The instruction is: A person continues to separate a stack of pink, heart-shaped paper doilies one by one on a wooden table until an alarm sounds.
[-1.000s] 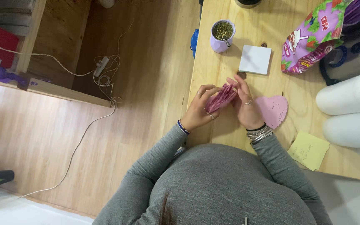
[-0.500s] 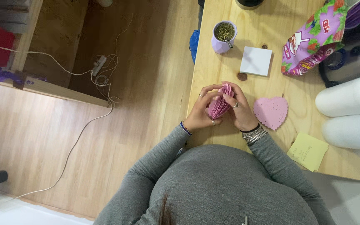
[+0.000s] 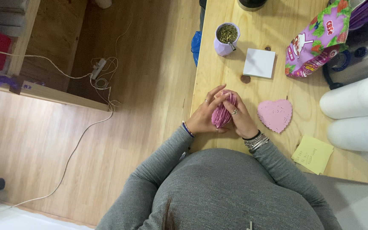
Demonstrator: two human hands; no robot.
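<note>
A stack of pink heart-shaped paper pieces [image 3: 221, 114] stands on edge on the wooden table [image 3: 277, 47], pressed between both my hands. My left hand [image 3: 205, 117] cups its left side with fingers over the top. My right hand [image 3: 241, 119] covers its right side, a ring on one finger and bracelets at the wrist. A single flat pink paper heart [image 3: 275, 115] lies on the table just right of my right hand.
A lilac cup of green herb [image 3: 226, 39], a white notepad [image 3: 259, 63], a colourful snack bag [image 3: 318, 40], a yellow sticky note [image 3: 313, 154] and white cylinders [image 3: 356, 115] share the table. Cables and a power strip [image 3: 99, 68] lie on the floor at left.
The pink stack was tilted and fanned a second ago; now both hands have closed it together and hold it upright and compact.
</note>
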